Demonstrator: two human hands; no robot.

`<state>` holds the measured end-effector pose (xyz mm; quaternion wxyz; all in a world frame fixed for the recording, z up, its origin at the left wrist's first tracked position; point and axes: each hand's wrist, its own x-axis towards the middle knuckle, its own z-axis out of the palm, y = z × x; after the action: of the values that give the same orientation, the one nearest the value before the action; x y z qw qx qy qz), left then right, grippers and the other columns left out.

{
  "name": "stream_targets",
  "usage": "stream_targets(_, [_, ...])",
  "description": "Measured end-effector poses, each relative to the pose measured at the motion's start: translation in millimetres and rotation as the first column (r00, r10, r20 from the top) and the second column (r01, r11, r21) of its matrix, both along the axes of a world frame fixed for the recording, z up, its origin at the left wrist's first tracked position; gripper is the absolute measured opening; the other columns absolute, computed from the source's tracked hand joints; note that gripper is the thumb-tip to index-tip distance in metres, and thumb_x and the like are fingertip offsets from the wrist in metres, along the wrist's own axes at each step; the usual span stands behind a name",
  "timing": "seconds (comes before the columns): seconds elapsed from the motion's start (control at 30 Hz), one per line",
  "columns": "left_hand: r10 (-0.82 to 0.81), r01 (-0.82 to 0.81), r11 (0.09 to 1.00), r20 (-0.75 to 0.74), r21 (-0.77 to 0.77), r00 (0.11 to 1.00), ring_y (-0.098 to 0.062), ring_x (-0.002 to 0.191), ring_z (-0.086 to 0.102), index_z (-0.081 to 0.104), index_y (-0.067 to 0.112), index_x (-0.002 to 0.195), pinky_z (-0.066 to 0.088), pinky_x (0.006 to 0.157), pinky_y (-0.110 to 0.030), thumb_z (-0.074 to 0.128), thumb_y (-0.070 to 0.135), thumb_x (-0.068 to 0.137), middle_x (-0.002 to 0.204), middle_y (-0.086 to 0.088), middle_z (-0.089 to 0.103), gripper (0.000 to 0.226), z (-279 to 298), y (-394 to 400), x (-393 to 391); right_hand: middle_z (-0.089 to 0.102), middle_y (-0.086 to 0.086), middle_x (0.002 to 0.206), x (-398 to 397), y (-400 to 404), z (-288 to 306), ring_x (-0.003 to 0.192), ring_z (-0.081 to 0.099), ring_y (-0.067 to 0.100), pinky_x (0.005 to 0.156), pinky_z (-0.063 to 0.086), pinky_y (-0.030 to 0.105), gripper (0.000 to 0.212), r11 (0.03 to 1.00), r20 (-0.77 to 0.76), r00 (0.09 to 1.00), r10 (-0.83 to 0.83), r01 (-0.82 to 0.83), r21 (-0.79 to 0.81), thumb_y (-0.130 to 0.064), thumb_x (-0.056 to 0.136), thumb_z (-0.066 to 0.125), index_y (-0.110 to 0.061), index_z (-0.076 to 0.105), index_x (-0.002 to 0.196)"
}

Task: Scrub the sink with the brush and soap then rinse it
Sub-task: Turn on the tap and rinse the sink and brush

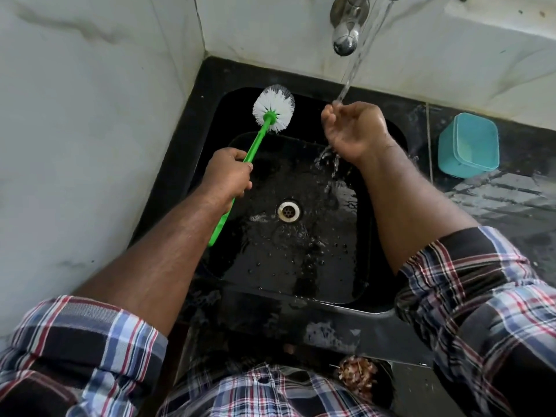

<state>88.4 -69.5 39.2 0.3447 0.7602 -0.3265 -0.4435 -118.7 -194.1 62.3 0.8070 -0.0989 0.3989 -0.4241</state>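
Sink under running water, brush held above it

Black sink (373,314) fills the centre, wet, with a metal drain (288,210) in its floor. Left hand (226,173) wraps its curled fingers round the green handle of a toilet-style brush (272,109), white bristles at the far left corner. Right hand (355,130), fingers loosely curled and holding nothing, catches water falling from the tap (346,34). Teal container (467,145) sits on the counter, right.
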Motion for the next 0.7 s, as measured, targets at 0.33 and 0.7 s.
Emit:
stream_targets(0.33, [-0.002, 0.002, 1.000, -0.018, 0.000, 1.000, -0.012, 0.060, 0.059, 0.056, 0.013, 0.130, 0.043, 0.042, -0.024, 0.057, 0.011, 0.094, 0.095, -0.004, 0.064, 0.036, 2, -1, -2, 0.068, 0.018, 0.106, -29, -8, 2, 0.089, 0.074, 0.029, 0.076, 0.060, 0.035, 0.024, 0.969, -0.455, 0.864, 0.216, -0.247, -0.008, -0.001, 0.093, 0.044, -0.001, 0.065, 0.105])
stream_targets(0.7, [-0.002, 0.002, 1.000, -0.013, -0.002, 1.000, -0.012, 0.055, 0.057, 0.058, 0.013, 0.130, 0.041, 0.041, -0.022, 0.056, 0.012, 0.094, 0.096, -0.010, 0.066, 0.036, -1, 1, -5, 0.055, 0.016, 0.079, 2, -8, 2, 0.069, 0.057, 0.024, 0.051, 0.055, 0.027, 0.022, 0.980, 0.055, 0.982, -0.180, 0.174, 0.092, -0.001, 0.094, 0.035, 0.002, 0.054, 0.083])
